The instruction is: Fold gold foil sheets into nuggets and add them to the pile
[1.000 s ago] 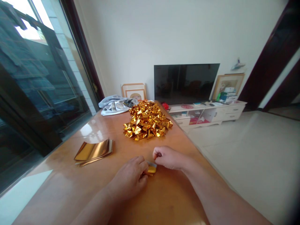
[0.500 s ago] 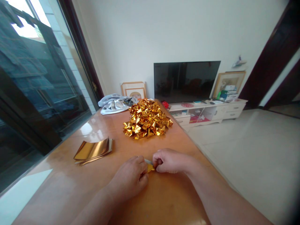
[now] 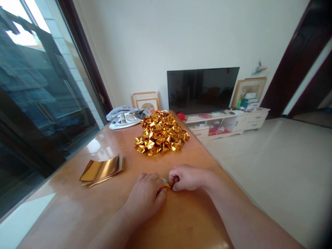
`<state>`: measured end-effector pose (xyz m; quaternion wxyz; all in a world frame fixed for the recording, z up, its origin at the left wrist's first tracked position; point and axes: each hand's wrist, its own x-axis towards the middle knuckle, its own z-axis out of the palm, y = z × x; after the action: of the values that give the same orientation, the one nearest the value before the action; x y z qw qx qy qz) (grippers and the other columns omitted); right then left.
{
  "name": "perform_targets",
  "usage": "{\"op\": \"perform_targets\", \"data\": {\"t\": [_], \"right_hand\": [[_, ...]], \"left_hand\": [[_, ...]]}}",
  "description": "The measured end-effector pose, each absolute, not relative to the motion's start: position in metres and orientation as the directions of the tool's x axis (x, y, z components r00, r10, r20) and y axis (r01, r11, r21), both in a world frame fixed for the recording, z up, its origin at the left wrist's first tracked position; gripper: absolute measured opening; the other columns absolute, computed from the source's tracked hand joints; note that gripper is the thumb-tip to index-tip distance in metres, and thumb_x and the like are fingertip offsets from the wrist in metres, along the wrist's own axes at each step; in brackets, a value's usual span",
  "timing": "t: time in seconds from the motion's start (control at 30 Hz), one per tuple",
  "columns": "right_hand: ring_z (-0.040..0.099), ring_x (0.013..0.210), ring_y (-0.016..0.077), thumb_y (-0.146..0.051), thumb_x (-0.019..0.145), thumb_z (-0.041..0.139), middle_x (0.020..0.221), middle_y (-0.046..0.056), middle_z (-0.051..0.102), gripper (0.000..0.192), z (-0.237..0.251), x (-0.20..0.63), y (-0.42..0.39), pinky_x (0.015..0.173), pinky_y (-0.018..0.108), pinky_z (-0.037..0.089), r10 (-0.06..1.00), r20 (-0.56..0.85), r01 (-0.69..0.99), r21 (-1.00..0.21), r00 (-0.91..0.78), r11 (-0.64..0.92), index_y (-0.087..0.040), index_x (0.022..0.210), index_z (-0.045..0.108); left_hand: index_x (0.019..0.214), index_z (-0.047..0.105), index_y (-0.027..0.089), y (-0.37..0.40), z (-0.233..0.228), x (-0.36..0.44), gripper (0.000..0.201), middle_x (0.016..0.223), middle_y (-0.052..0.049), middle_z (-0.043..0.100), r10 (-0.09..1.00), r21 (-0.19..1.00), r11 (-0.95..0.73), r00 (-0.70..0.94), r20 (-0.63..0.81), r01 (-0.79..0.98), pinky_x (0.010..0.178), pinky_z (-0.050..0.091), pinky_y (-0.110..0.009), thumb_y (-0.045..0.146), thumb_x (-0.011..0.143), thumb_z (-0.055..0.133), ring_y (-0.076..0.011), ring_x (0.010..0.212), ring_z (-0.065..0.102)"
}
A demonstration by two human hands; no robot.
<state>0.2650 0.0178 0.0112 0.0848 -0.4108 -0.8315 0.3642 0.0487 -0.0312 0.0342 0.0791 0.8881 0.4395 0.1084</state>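
My left hand [image 3: 146, 194] and my right hand [image 3: 187, 177] meet over the wooden table [image 3: 181, 221], both pinching a small folded piece of gold foil paper [image 3: 166, 183] that is mostly hidden between the fingers. Farther back on the table lies a large pile of folded gold foil pieces [image 3: 160, 132]. To the left of my hands rests a flat stack of gold foil sheets [image 3: 101, 169].
A grey cloth bundle [image 3: 124, 117] lies at the table's far end. Beyond it a black television [image 3: 202, 90] stands on a white low cabinet [image 3: 228, 122], with framed pictures leaning on the wall. A glass sliding door runs along the left; tiled floor lies to the right.
My right hand has come down and closed onto the gold foil piece, meeting my left hand. The piece is now more hidden between the fingers. The view shifted slightly.
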Motion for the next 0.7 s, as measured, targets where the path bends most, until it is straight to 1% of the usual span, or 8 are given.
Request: {"op": "perform_targets", "data": {"t": [0.13, 0.23, 0.37, 0.57, 0.7], "right_hand": [[0.055, 0.061, 0.0095, -0.023, 0.071, 0.068, 0.075, -0.004, 0.068, 0.020, 0.011, 0.265, 0.018, 0.052, 0.018, 0.035, 0.753, -0.174, 0.627, -0.685, -0.635, 0.371, -0.021, 0.090, 0.073], [0.054, 0.060, 0.0091, -0.024, 0.072, 0.067, 0.073, -0.004, 0.067, 0.017, 0.015, 0.265, 0.017, 0.052, 0.018, 0.034, 0.756, -0.195, 0.638, -0.687, -0.625, 0.349, -0.021, 0.088, 0.073], [0.049, 0.054, 0.0085, -0.028, 0.076, 0.063, 0.068, -0.005, 0.063, 0.014, 0.016, 0.264, 0.015, 0.050, 0.019, 0.031, 0.772, -0.191, 0.647, -0.682, -0.607, 0.340, -0.020, 0.084, 0.073], [0.045, 0.051, 0.0082, -0.028, 0.077, 0.060, 0.060, -0.005, 0.059, 0.014, 0.015, 0.258, 0.014, 0.047, 0.021, 0.026, 0.812, -0.174, 0.710, -0.607, -0.557, 0.357, -0.020, 0.077, 0.071], [0.048, 0.053, 0.0087, -0.028, 0.076, 0.059, 0.065, -0.004, 0.063, 0.015, 0.018, 0.254, 0.012, 0.047, 0.022, 0.025, 0.820, -0.167, 0.757, -0.518, -0.547, 0.399, -0.020, 0.078, 0.071]], "left_hand": [[0.070, 0.057, 0.020, -0.026, 0.029, 0.047, 0.019, 0.079, -0.004, 0.060, 0.837, 0.270, -0.544, 0.537, 0.106, 0.794, 0.071, 0.033, -0.031, 0.021, 0.087, 0.047, -0.0186, 0.076, 0.055], [0.070, 0.056, 0.020, -0.022, 0.023, 0.045, 0.016, 0.079, -0.003, 0.060, 0.854, 0.302, -0.517, 0.507, 0.117, 0.801, 0.069, 0.032, -0.030, 0.020, 0.084, 0.049, -0.0177, 0.075, 0.055], [0.071, 0.055, 0.020, -0.019, 0.013, 0.044, 0.010, 0.078, -0.001, 0.059, 0.873, 0.358, -0.483, 0.472, 0.122, 0.799, 0.064, 0.029, -0.029, 0.017, 0.080, 0.051, -0.0150, 0.068, 0.051], [0.070, 0.052, 0.019, -0.014, 0.002, 0.042, 0.011, 0.076, 0.000, 0.057, 0.892, 0.450, -0.439, 0.437, 0.115, 0.778, 0.059, 0.024, -0.027, 0.015, 0.080, 0.050, -0.0129, 0.065, 0.049], [0.070, 0.051, 0.019, -0.011, -0.001, 0.042, 0.010, 0.073, 0.001, 0.055, 0.897, 0.478, -0.428, 0.424, 0.123, 0.767, 0.058, 0.023, -0.027, 0.014, 0.078, 0.050, -0.0125, 0.064, 0.047]]}}
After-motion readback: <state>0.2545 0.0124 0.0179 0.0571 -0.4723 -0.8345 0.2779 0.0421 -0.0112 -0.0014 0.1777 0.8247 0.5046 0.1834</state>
